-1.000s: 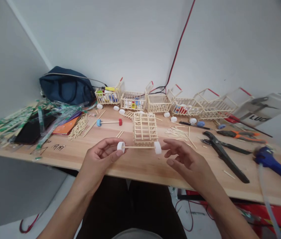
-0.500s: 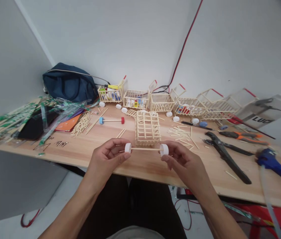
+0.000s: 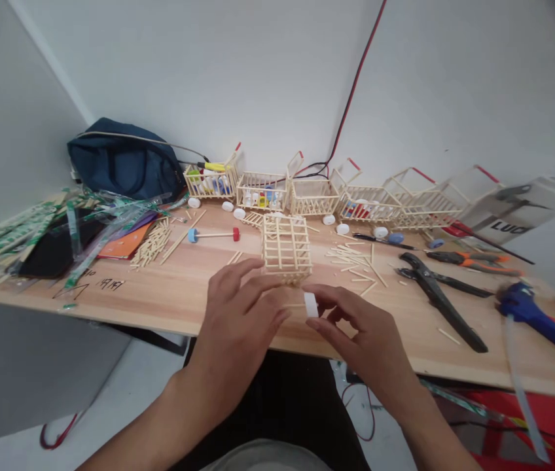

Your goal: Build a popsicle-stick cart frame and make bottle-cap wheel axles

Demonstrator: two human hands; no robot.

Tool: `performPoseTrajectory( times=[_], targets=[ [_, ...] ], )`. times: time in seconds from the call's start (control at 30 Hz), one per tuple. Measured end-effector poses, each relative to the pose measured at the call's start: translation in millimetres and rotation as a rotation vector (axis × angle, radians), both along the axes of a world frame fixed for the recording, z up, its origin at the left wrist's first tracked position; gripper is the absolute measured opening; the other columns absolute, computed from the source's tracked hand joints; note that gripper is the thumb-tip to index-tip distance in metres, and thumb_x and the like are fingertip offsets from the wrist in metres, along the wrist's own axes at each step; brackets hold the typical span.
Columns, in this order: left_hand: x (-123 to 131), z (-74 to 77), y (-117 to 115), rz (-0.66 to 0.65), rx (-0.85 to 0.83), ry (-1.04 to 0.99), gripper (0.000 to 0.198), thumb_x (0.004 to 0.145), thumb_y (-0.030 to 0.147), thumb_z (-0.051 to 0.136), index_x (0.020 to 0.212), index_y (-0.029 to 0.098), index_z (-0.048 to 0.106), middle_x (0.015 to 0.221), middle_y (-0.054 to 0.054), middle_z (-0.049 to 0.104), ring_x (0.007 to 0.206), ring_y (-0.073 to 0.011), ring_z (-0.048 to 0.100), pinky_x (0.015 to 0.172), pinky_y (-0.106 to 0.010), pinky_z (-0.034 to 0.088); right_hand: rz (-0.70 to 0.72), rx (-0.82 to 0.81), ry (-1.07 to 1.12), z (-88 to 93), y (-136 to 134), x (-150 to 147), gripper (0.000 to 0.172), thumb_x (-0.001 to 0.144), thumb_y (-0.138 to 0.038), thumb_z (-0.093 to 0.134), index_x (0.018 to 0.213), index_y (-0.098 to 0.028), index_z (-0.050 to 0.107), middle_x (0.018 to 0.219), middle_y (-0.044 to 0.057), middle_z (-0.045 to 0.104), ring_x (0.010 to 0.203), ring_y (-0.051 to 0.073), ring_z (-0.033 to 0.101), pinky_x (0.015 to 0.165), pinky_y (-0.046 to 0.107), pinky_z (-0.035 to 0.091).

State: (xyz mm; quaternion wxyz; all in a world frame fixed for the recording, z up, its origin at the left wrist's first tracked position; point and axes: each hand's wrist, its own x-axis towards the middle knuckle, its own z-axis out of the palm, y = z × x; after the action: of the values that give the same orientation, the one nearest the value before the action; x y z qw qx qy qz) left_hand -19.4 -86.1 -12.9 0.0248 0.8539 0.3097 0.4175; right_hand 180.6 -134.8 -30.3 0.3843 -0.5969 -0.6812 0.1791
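Note:
Between my hands is a thin wooden stick axle (image 3: 294,305) with a white bottle-cap wheel (image 3: 311,305) on its right end. The fingers of my right hand (image 3: 363,327) pinch that wheel. My left hand (image 3: 245,317) is closed around the stick near its middle, and its back hides the axle's left end and the other wheel. Just beyond my fingers a basket frame of small wooden sticks (image 3: 286,245) rests on the table. A second axle, with a blue and a red cap (image 3: 213,235), lies to the left.
Several stick-built carts (image 3: 314,197) line the wall. Loose sticks (image 3: 351,261) lie right of the frame, with a stick pile (image 3: 152,243) at left. Black cutters (image 3: 442,304), orange-handled pliers (image 3: 471,261) and a blue glue gun (image 3: 542,320) lie right. A blue bag (image 3: 127,160) sits back left.
My left hand has left the left wheel and moved right over the stick, covering that end. My right hand still pinches the right wheel. The view has shifted slightly.

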Motion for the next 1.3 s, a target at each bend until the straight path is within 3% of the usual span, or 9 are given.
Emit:
performPoseTrajectory(
  times=[0.23,0.53,0.93,1.3],
  targets=[
    [15,-6.4,-6,-0.029,-0.068,-0.001,0.01,0.089,0.014,0.061,0.094,0.02,0.067,0.093,0.0,0.072,0.104,-0.0226,0.054,0.092,-0.04,0.036,0.02,0.072,-0.058,1.4,-6,-11,0.03,0.087,-0.028,0.065,0.117,-0.025,0.063,0.093,0.001,0.07,0.063,0.011,0.06,0.056,0.019,0.051],
    [16,-4.1,-5,-0.103,-0.079,-0.084,0.012,0.089,0.014,0.06,0.081,0.019,0.067,0.079,0.001,0.07,0.081,-0.0154,0.057,0.077,-0.031,0.043,-0.005,0.09,-0.01,-3.2,-4,-16,0.027,0.087,-0.029,0.065,0.113,-0.022,0.064,0.091,0.001,0.072,0.066,0.012,0.063,0.066,0.021,0.053],
    [17,-2.3,-4,-0.106,-0.038,-0.108,0.011,0.088,0.01,0.06,0.08,0.017,0.064,0.077,0.0,0.069,0.079,-0.0141,0.059,0.077,-0.029,0.047,-0.015,0.005,0.069,-2.1,-5,-19,0.019,0.088,-0.031,0.062,0.103,-0.021,0.063,0.087,0.0,0.072,0.072,0.013,0.065,0.068,0.021,0.051],
    [18,-1.7,-4,-0.134,-0.143,-0.132,0.013,0.089,0.012,0.058,0.081,0.018,0.067,0.079,-0.002,0.07,0.078,-0.0156,0.057,0.074,-0.031,0.047,-0.044,0.04,0.086,-1.7,-7,-21,0.019,0.087,-0.03,0.061,0.105,-0.023,0.062,0.084,0.0,0.071,0.067,0.013,0.064,0.065,0.022,0.052]
  ],
)
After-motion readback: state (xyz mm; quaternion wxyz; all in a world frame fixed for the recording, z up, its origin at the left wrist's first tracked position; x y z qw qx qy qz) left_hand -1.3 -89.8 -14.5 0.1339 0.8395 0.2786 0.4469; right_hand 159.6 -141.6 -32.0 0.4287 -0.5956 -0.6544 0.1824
